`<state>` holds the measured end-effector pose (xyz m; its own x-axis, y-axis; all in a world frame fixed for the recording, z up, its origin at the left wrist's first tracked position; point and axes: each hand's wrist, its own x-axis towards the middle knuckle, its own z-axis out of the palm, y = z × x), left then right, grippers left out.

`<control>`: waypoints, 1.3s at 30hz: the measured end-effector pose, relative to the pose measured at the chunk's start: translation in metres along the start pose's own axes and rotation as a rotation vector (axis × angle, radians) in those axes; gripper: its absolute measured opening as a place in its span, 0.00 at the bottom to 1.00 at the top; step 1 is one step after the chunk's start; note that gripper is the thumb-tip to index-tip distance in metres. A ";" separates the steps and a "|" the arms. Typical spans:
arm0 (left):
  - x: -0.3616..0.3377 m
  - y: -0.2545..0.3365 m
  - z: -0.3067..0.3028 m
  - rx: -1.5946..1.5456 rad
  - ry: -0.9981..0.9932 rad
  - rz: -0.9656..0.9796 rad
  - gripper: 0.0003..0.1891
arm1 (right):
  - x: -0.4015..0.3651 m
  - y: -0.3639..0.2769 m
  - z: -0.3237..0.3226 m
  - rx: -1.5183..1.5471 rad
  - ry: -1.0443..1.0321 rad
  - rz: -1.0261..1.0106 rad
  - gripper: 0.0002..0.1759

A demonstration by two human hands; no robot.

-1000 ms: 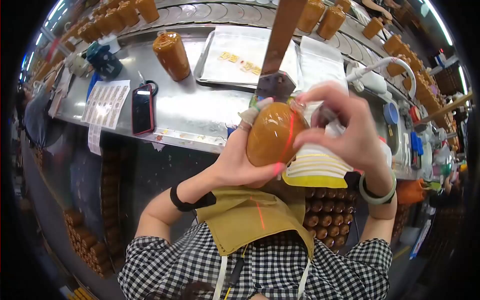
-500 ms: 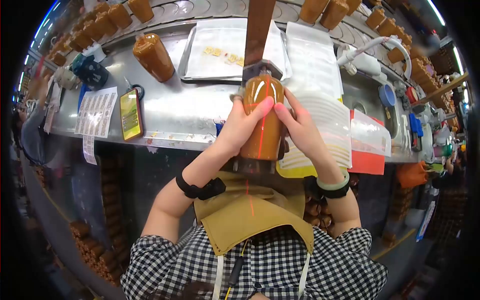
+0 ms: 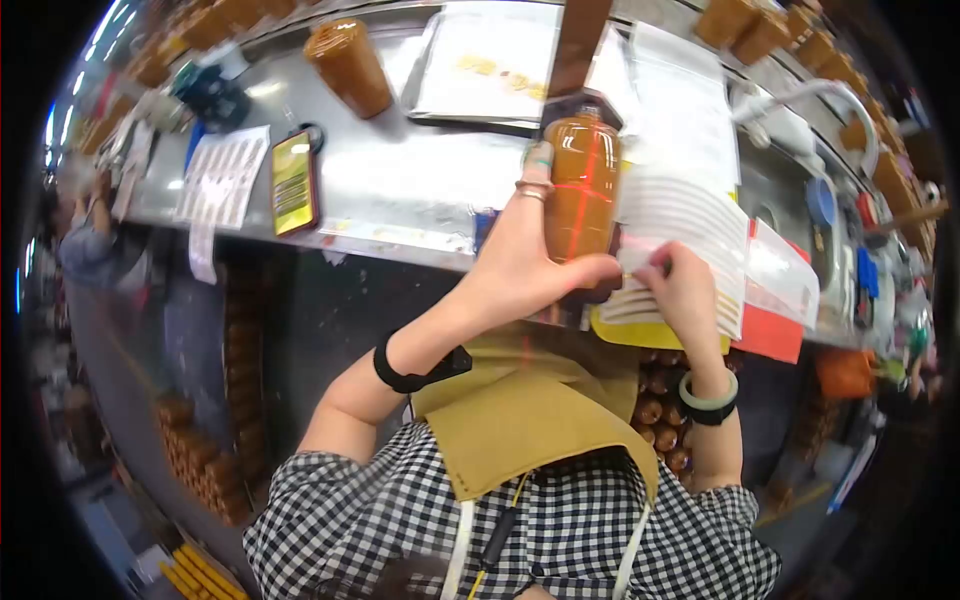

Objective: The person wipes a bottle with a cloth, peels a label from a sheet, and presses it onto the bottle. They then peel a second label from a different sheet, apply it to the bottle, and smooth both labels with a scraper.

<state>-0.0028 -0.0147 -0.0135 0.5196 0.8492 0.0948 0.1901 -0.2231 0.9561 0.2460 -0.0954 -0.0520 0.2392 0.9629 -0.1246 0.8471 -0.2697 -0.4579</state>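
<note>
A glossy brown bottle [image 3: 583, 175] stands in a dark holder at the bench's front edge, with red laser lines crossing it. My left hand [image 3: 530, 250] wraps its left side, the thumb stretched across its lower end. To the right of the bottle, my right hand [image 3: 685, 290] has its fingertips pinched together over the left edge of a stack of striped translucent sheets [image 3: 685, 220]. What those fingertips hold, if anything, is too small to make out. A dark upright post [image 3: 577, 45] rises behind the bottle.
Another brown bottle [image 3: 348, 68] stands at the back left, near a white-lined tray [image 3: 485, 40] with small yellowish pieces. A phone [image 3: 293, 185] and a printed label sheet [image 3: 225, 178] lie on the left. A red sheet [image 3: 765, 335] and a curved white faucet [image 3: 830, 90] are on the right.
My right hand has left the bottle and moved right and down to the striped sheets. My left hand stays on the bottle, its thumb now lower. The whole view has shifted.
</note>
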 end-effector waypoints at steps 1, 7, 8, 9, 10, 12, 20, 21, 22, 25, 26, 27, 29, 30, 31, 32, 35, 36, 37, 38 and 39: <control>-0.004 -0.007 -0.004 0.030 -0.007 0.077 0.59 | 0.003 -0.002 0.003 0.008 -0.020 -0.022 0.16; -0.042 -0.044 -0.003 0.176 0.070 0.112 0.63 | -0.002 -0.010 0.000 0.117 -0.002 -0.068 0.11; -0.041 -0.048 0.000 0.133 0.118 0.080 0.58 | -0.003 -0.010 0.001 0.118 -0.001 -0.067 0.11; -0.039 -0.047 0.002 0.088 0.167 0.047 0.53 | -0.002 -0.009 0.000 0.155 -0.023 -0.047 0.09; -0.041 -0.042 0.007 0.076 0.229 0.042 0.45 | -0.004 -0.006 -0.001 0.193 -0.044 -0.028 0.07; -0.043 -0.038 0.007 0.177 0.268 0.130 0.45 | -0.008 -0.001 -0.006 0.067 0.023 -0.110 0.06; -0.038 -0.042 0.007 0.032 0.252 0.093 0.50 | -0.032 -0.027 -0.037 0.295 0.174 -0.134 0.03; -0.037 -0.042 0.007 0.037 0.242 0.112 0.50 | -0.036 -0.030 -0.039 0.385 0.158 -0.119 0.03; -0.038 -0.043 0.008 0.034 0.234 0.109 0.50 | -0.039 -0.033 -0.039 0.419 0.159 -0.114 0.03; -0.038 -0.044 0.007 0.027 0.227 0.099 0.49 | -0.042 -0.041 -0.036 0.450 0.226 -0.173 0.03; -0.039 -0.044 0.007 0.026 0.229 0.078 0.48 | -0.044 -0.043 -0.036 0.449 0.223 -0.169 0.03; -0.040 -0.045 0.007 0.024 0.233 0.055 0.47 | -0.044 -0.047 -0.035 0.447 0.227 -0.175 0.03; -0.042 -0.045 0.009 0.083 0.258 0.073 0.47 | -0.046 -0.052 -0.031 0.448 0.223 -0.180 0.03; -0.042 -0.044 0.010 0.142 0.280 0.098 0.46 | -0.047 -0.055 -0.029 0.440 0.220 -0.171 0.03; -0.043 -0.043 0.010 0.144 0.278 0.095 0.46 | -0.047 -0.058 -0.026 0.432 0.219 -0.162 0.04; -0.044 -0.041 0.011 0.215 0.295 0.132 0.45 | -0.048 -0.061 -0.024 0.433 0.217 -0.157 0.04; -0.043 -0.039 0.013 0.311 0.312 0.168 0.45 | -0.050 -0.078 -0.022 0.433 0.182 -0.174 0.05; -0.043 -0.039 0.013 0.340 0.315 0.174 0.46 | -0.053 -0.089 -0.024 0.497 0.113 -0.184 0.05; -0.043 -0.037 0.012 0.339 0.313 0.171 0.46 | -0.054 -0.097 -0.023 0.561 0.044 -0.194 0.05; -0.044 -0.035 0.010 0.299 0.273 0.177 0.46 | -0.054 -0.102 -0.016 0.564 0.051 -0.249 0.06; -0.045 -0.034 0.008 0.260 0.234 0.182 0.47 | -0.052 -0.105 -0.009 0.569 0.058 -0.305 0.06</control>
<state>-0.0260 -0.0497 -0.0528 0.3663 0.8639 0.3456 0.3323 -0.4684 0.8187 0.1487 -0.1171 0.0101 0.0666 0.9899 0.1251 0.5013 0.0753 -0.8620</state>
